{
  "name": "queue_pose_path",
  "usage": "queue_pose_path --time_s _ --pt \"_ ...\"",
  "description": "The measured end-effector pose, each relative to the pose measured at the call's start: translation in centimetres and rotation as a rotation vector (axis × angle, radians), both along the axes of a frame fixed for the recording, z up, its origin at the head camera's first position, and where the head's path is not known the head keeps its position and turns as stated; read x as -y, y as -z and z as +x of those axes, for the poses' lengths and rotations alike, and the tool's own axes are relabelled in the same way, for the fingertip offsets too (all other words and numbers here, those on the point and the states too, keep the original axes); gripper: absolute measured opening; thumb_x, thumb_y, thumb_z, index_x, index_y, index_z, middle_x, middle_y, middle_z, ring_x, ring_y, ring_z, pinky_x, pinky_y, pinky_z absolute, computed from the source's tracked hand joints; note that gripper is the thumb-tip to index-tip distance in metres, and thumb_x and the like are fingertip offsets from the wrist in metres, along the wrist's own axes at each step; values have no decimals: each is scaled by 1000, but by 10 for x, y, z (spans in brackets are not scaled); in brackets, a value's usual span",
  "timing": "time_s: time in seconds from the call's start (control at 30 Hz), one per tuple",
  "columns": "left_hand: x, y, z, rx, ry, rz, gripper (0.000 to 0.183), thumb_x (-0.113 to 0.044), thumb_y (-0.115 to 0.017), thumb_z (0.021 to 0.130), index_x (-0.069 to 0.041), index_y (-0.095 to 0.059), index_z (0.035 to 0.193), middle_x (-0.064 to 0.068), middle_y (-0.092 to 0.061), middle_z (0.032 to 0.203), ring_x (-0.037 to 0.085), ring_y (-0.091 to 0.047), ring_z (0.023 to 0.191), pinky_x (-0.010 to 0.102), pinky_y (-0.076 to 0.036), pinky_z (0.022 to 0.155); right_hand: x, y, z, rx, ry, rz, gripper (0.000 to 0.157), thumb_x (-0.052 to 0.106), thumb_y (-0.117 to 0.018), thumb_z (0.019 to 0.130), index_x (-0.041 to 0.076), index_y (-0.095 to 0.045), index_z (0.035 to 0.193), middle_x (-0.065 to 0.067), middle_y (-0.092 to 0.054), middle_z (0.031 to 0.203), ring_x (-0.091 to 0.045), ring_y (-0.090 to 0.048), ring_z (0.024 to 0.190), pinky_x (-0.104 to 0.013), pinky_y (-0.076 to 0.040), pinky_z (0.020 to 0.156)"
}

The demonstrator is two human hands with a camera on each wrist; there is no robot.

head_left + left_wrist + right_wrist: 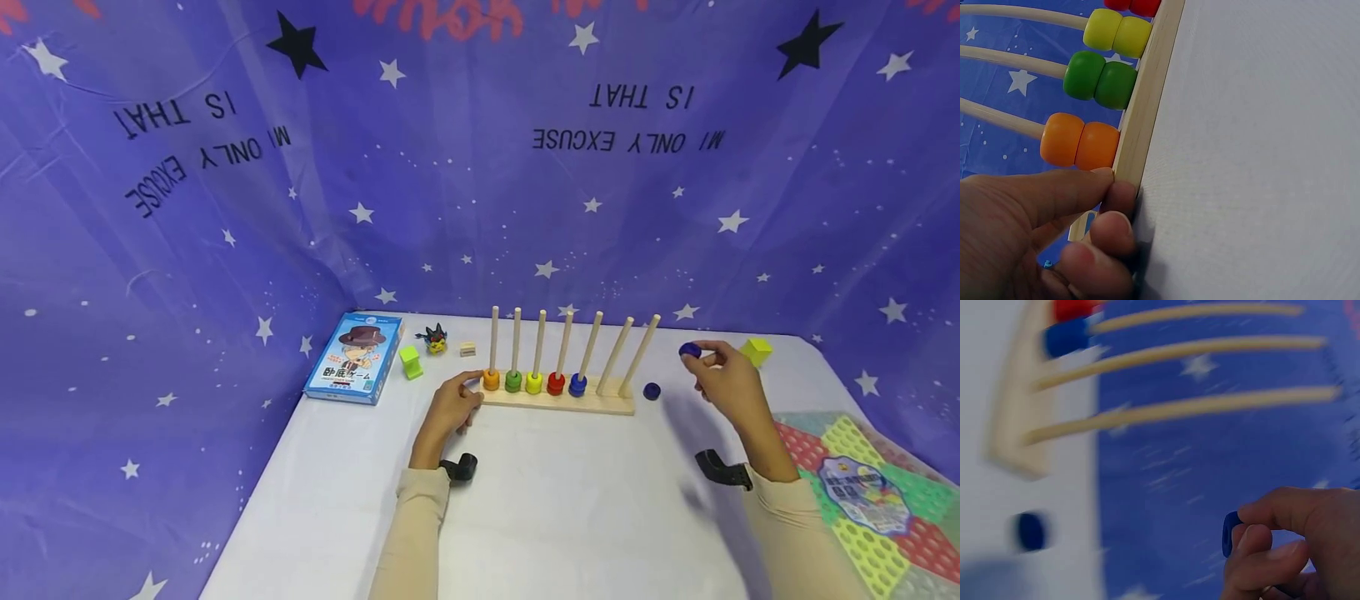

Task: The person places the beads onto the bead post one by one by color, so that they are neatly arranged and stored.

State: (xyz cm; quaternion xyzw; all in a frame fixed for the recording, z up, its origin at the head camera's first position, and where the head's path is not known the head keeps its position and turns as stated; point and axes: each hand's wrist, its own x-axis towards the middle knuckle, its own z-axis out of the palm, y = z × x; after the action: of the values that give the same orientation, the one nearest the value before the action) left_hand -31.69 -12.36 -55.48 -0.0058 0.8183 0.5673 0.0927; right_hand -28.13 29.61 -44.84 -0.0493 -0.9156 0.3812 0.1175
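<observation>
A wooden peg rack with several upright pegs stands mid-table. Orange beads, green beads, yellow beads, red beads and blue beads sit low on its pegs; the two rightmost pegs are bare. My left hand pinches the left end of the rack's base, thumb and fingers beside the orange beads. Raised to the right of the rack, my right hand pinches a dark blue bead between thumb and fingertips. Another dark blue bead lies on the table near the base's right end.
On the left lie a blue illustrated box, a lime-green block, a small dark-and-yellow figure and a small wooden piece. A yellow-green block sits behind my right hand; a colourful patterned package lies at right. A starry purple cloth hangs behind.
</observation>
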Motion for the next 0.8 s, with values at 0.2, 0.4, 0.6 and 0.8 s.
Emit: queue_pose_path --time_s 0.2,0.4,0.6,0.8 --pt "4 -2 0 8 -8 -7 46 -11 -62 91 -19 -54 136 7 -56 74 12 -45 40 23 -40 34 38 -70 1 -119 -60 -16 51 37 -62 91 3 -53 128 -12 -59 88 -15 -59 56 -25 -49 45" --pt "3 1 0 1 -13 2 46 -10 -62 91 -20 -54 135 8 -57 73 12 -44 40 23 -40 34 69 -97 0 -93 -167 0 50 42 -63 90 10 -54 127 -10 -59 88 -20 -58 58 -28 -46 43" --pt "1 4 0 21 0 7 46 -12 -61 92 -23 -54 136 9 -59 75 11 -45 40 23 -40 35 82 -91 -2 -35 -223 75 45 36 -62 92 9 -55 127 -8 -59 86 -22 -59 62 -29 -45 44" --pt "1 0 0 6 0 2 47 -11 -61 91 -22 -54 136 9 -58 74 12 -45 40 24 -40 34 86 -86 -2 -28 -250 98 46 36 -61 93 7 -54 128 -10 -60 85 -19 -60 63 -29 -44 44"
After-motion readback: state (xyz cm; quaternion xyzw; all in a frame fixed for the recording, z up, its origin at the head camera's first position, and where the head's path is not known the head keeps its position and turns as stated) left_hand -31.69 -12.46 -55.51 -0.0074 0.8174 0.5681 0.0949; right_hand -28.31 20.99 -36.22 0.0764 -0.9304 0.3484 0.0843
